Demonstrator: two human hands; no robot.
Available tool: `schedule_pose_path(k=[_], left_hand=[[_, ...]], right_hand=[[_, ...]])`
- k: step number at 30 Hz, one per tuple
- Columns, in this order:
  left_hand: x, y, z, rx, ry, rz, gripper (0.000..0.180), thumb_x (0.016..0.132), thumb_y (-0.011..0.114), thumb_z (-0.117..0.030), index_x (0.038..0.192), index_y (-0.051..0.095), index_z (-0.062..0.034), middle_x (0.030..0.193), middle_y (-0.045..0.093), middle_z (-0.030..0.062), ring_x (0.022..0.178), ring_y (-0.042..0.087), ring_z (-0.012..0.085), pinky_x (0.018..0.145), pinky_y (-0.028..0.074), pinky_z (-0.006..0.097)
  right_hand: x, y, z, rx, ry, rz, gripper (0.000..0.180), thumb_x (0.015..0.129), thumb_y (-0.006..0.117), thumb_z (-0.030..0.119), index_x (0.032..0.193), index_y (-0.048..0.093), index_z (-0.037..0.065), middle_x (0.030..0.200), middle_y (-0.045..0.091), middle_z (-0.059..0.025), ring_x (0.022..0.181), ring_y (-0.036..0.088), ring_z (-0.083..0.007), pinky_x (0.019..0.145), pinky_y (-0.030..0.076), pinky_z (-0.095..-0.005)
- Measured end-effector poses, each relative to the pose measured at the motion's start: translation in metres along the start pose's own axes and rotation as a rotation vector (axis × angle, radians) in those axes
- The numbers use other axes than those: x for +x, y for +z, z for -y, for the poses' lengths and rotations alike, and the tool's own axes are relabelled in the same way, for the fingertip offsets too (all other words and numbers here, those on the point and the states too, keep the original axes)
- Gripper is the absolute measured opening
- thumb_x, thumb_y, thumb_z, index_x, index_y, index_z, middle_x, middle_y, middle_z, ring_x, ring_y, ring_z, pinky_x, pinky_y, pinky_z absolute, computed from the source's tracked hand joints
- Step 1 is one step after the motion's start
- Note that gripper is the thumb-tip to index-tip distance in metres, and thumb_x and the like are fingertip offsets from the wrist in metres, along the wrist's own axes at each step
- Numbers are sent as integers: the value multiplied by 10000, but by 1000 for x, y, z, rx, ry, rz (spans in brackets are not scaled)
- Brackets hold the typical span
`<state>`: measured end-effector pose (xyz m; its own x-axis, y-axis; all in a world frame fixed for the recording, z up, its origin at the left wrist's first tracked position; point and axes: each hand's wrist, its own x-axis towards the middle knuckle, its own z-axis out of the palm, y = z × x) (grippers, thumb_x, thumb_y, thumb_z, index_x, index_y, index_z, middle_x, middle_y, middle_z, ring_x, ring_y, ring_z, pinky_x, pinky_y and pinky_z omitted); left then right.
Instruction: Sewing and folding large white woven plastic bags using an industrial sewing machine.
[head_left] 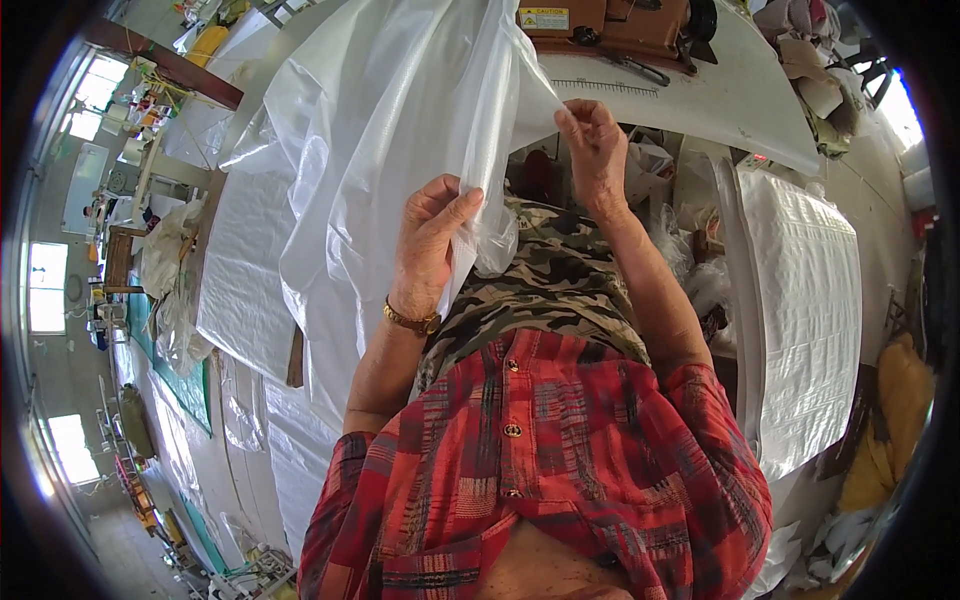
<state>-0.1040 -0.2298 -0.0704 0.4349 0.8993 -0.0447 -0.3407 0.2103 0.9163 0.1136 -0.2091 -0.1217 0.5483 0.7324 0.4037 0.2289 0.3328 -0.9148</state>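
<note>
A large translucent white plastic sheet (pixel 380 130) drapes in folds from the sewing table's top down past my lap on the left. My left hand (pixel 432 235) is closed on a gathered edge of it, thumb on top, above my left thigh. Farther out and to the right, my right hand (pixel 597 150) pinches a corner of the same sheet, drawn out taut from the folds. A brown sewing machine (pixel 600 25) stands on the table just beyond my right hand. The sheet's upper end runs out of view beside the machine.
Small scissors-like snips (pixel 642 70) lie by a printed ruler scale (pixel 605 88) on the white table (pixel 735 110). At right stands a stack of folded white sheets (pixel 805 320); another white sheet pile (pixel 250 270) lies left. Crumpled plastic (pixel 705 285) sits below the table.
</note>
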Motion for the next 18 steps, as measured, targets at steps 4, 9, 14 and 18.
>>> schedule_pose_path(k=[4,9,14,18], left_hand=[[-2,3,-2,-14,-9,-9,107,877,691,-122,836,625,-49,756,623,-23,646,546,39,584,428,188],[0,-3,1,-17,-4,8,110,872,697,-127,838,628,-48,756,626,-24,638,546,37,576,428,188],[1,-5,-1,-30,-10,32,110,870,699,-127,840,629,-47,776,637,-14,663,564,42,599,444,190],[1,5,-8,-28,-9,70,222,861,668,-108,1046,620,4,884,657,23,729,591,70,671,469,207]], right_hand=[[1,-3,-14,69,149,88,277,866,693,221,928,607,-35,822,630,-64,702,545,-91,607,444,-259],[-1,-7,-3,68,174,123,237,867,689,170,939,591,-34,817,607,-58,713,522,-90,623,434,-249],[-6,-5,15,271,12,13,170,866,683,92,872,550,-13,783,552,-26,767,485,-92,692,423,-260],[-6,1,23,234,-44,20,155,859,679,74,865,540,7,798,565,-49,748,515,-135,695,430,-273]])
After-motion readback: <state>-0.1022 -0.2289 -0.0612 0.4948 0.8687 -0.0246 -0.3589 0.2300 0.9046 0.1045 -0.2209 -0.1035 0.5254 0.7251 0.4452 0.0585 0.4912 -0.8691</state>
